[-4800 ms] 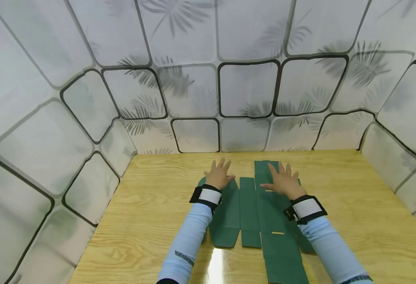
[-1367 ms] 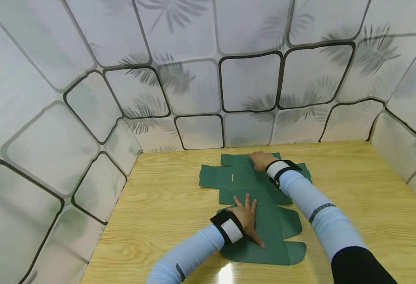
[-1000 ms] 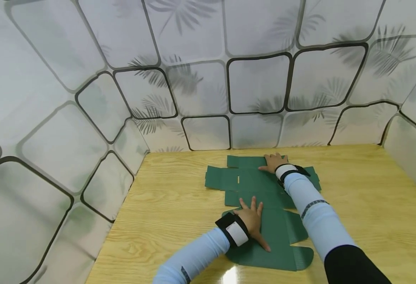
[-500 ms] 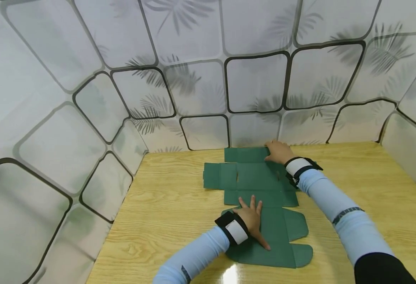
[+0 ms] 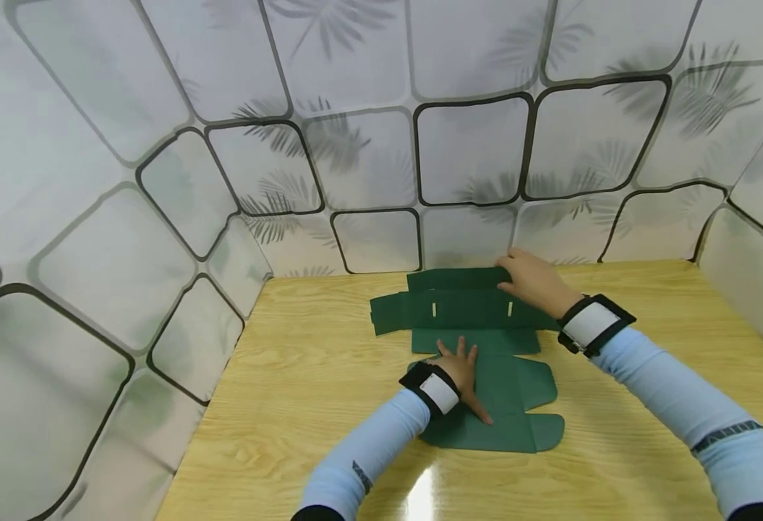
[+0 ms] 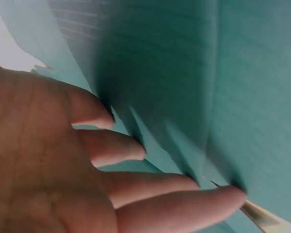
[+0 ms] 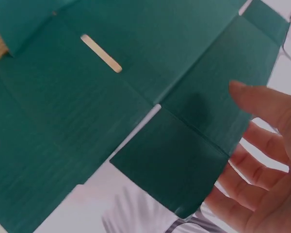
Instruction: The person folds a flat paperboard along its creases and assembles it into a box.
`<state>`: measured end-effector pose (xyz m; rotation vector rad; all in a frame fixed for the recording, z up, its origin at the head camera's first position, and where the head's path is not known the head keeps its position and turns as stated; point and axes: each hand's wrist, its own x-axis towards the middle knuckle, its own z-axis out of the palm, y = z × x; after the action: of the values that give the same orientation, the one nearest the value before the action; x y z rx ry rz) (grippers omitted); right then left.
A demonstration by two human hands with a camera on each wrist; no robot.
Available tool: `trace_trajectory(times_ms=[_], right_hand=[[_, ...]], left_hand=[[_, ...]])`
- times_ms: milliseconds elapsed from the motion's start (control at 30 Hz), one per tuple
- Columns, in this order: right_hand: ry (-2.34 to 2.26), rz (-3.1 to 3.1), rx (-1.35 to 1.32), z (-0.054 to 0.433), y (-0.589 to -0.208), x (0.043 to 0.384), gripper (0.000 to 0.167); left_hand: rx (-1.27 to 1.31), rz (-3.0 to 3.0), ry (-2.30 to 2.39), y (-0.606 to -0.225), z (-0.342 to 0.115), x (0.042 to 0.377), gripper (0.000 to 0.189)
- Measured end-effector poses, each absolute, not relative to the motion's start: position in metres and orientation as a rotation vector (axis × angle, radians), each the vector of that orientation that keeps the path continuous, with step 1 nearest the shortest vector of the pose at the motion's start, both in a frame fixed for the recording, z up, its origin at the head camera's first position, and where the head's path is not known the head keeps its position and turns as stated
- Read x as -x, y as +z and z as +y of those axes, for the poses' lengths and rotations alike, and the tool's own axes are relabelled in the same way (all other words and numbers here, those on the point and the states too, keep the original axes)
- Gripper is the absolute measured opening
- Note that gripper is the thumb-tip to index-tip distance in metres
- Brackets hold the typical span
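Observation:
A dark green flat cardboard box blank [image 5: 472, 307], with fold lines, slots and rounded flaps, lies on the wooden table. My left hand [image 5: 457, 376] rests on its near panel, fingers spread and straight; in the left wrist view the fingertips [image 6: 228, 194] touch the green card. At the far right corner my right hand [image 5: 534, 282] pinches the far flap. The right wrist view has the thumb [image 7: 247, 94] on the inner face of the flap [image 7: 172, 160] and the other fingers behind its edge. The far panels tilt up off the table along a fold.
The pale wooden table [image 5: 277, 405] extends on both sides of the cardboard. Patterned curtain walls [image 5: 368, 166] stand close behind the table's back edge and along its sides.
The cardboard was turned earlier so its far flap faces the back wall. My right hand has since shifted right and raised the far panels; my left hand stays spread on the near panel.

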<state>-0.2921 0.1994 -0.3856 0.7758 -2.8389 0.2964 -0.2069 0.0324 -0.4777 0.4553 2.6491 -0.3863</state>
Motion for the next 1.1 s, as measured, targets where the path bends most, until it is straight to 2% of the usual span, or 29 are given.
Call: trace_trajectory(times_ms=[233, 400, 533, 633, 700, 767, 900, 1100], right_hand=[[0.201, -2.679, -0.78, 0.205, -0.398, 0.285, 0.027], [0.203, -2.559, -0.77, 0.205, -0.407, 0.29, 0.02], [0.209, -2.493, -0.745, 0.205, -0.414, 0.295, 0.021], [0.212, -2.461, -0.734, 0.205, -0.417, 0.298, 0.024], [0.215, -2.444, -0.738, 0.204, -0.418, 0.299, 0.025], [0.217, -2.442, -0.746, 0.203, -0.419, 0.301, 0.026], [0.23, -2.458, -0.76, 0.201, -0.417, 0.302, 0.027], [0.231, -2.475, -0.747, 0.198, -0.418, 0.301, 0.026]], left_hand=[[-0.433, 2.618, -0.345, -0.475, 0.036, 0.214, 0.134], [-0.474, 2.669, -0.344, -0.48, 0.029, 0.219, 0.122], [-0.649, 2.788, -0.173, -0.463, 0.015, 0.23, 0.097], [-0.793, 2.965, 0.178, -0.434, 0.002, 0.246, 0.07], [-0.828, 3.095, 0.454, -0.41, -0.01, 0.26, 0.049], [-0.8, 3.188, 0.675, -0.39, -0.024, 0.275, 0.037], [-0.703, 3.198, 0.723, -0.371, -0.053, 0.309, 0.053], [-0.723, 2.823, 0.692, -0.387, -0.079, 0.332, 0.073]])
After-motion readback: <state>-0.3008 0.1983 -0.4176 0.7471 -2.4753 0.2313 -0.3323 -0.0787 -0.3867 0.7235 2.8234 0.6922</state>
